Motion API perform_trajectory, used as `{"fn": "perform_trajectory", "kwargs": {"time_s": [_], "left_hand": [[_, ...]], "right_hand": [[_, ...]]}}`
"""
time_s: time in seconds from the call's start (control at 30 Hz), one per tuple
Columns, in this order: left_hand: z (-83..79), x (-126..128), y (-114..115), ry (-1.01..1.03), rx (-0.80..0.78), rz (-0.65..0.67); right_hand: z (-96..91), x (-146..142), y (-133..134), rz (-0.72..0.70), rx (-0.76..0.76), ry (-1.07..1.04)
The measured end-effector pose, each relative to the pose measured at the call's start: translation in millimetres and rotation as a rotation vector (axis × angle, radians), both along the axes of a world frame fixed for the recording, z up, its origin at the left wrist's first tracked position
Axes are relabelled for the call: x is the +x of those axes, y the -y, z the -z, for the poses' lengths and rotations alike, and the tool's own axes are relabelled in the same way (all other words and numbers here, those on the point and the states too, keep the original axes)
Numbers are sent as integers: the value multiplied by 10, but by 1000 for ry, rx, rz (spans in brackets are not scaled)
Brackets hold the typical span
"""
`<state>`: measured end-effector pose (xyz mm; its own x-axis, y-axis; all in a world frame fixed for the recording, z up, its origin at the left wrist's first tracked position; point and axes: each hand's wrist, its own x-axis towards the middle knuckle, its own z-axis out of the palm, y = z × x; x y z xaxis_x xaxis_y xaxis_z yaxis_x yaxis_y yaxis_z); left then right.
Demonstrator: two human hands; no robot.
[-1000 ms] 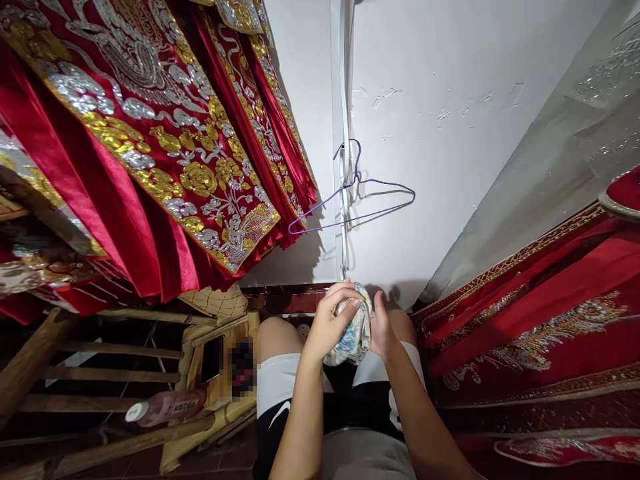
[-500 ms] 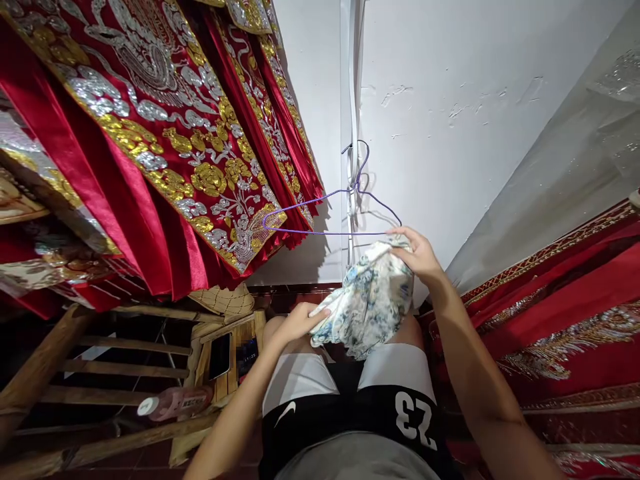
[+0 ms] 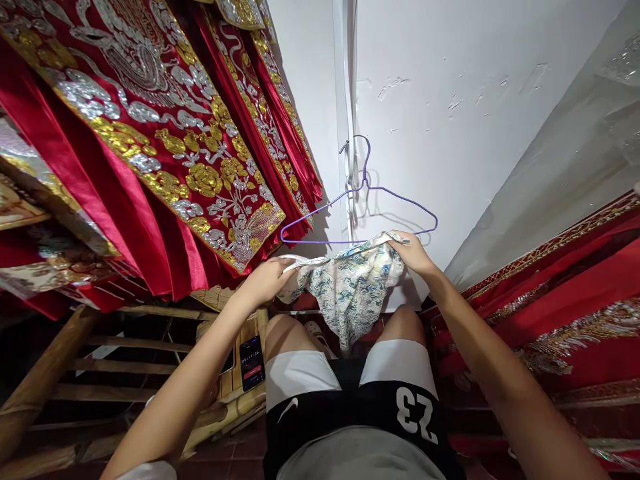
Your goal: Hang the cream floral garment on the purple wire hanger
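Observation:
A white garment with a blue-green floral print [image 3: 350, 287] is stretched between my hands, its upper edge pulled into a slanting line and its lower part drooping to a point. My left hand [image 3: 270, 277] grips the left end of that edge, fingers closed. At the other end my right hand [image 3: 411, 252] pinches the edge. Just behind and above the cloth, a purple wire hanger [image 3: 365, 179] hangs by its hook near a white pipe on the wall. The cloth overlaps part of the hanger's bottom bar; whether they touch I cannot tell.
Red embroidered hangings [image 3: 205, 179] with gold and silver sequins fill the left side. More red cloth [image 3: 590, 287] lies along the right. A bamboo chair or rack [image 3: 130, 365] stands low left, with a phone [image 3: 251, 362] on a bamboo surface. White wall [image 3: 425, 120] rises ahead.
My left hand has moved left and up, spreading the bunched garment out wide. The hanger has swung round and shows broader. My right hand has stayed near its place.

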<state>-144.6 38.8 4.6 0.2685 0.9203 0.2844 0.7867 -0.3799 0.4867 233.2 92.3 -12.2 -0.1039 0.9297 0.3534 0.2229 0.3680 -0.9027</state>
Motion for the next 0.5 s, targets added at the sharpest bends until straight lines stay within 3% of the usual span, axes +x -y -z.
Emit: {"fn": "perform_trajectory", "kwargs": {"time_s": [0.2,0.33,0.43,0.5], "left_hand": [[-501,198,51,178,275,-20],[-830,453,-65,251,330,43],[-925,603,-236,330,271,154],[-914,635,-348,326,227,220]], "right_hand": [[-229,221,261,210,46,107],[-271,122,350,177,-29,79],[-203,52,444,80,19,97],[-145,79,483,94,102,72]]}}
